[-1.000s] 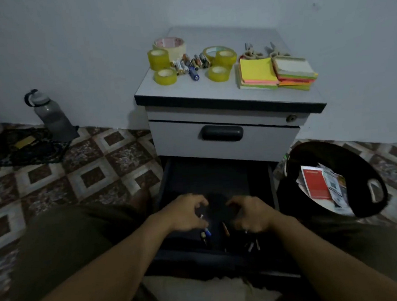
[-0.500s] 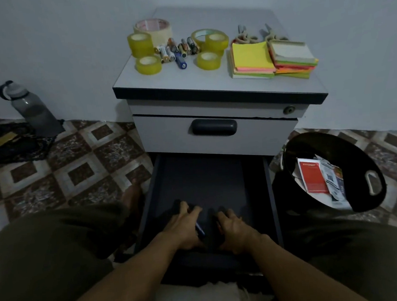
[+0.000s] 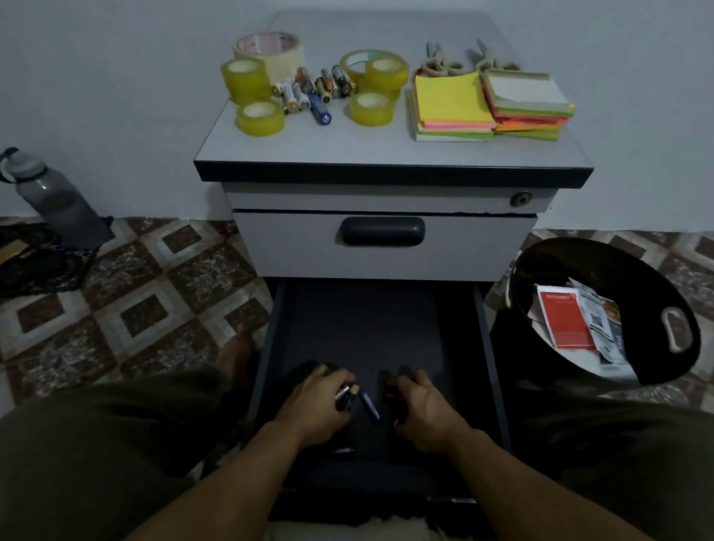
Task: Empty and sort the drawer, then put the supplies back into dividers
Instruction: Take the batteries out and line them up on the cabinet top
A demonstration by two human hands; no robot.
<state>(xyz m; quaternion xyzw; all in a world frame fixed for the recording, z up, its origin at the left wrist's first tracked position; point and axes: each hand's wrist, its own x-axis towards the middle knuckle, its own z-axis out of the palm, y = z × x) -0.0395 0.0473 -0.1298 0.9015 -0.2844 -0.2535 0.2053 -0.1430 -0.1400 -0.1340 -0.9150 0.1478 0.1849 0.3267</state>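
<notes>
Left hand (image 3: 314,406) grasps batteries (image 3: 343,394) inside the open bottom drawer (image 3: 363,324) | right hand (image 3: 426,409) fingers curled, grip cannot be told | blue cylinder (image 3: 370,405) lies between the 2 hands | tape rolls (image 3: 260,117), sticky notes (image 3: 449,99) atop cabinet (image 3: 381,154)

looks like I'm in a room at home: patterned floor tiles (image 3: 138,311), small office drawer cabinet (image 3: 387,243), bin (image 3: 626,277) beside it

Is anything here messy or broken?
Nothing looks broken or spilled. On the cabinet top, the right stack of sticky notes sits crooked, with its coloured layers sticking out unevenly. The batteries lie in a loose jumble between the tape rolls.
</notes>
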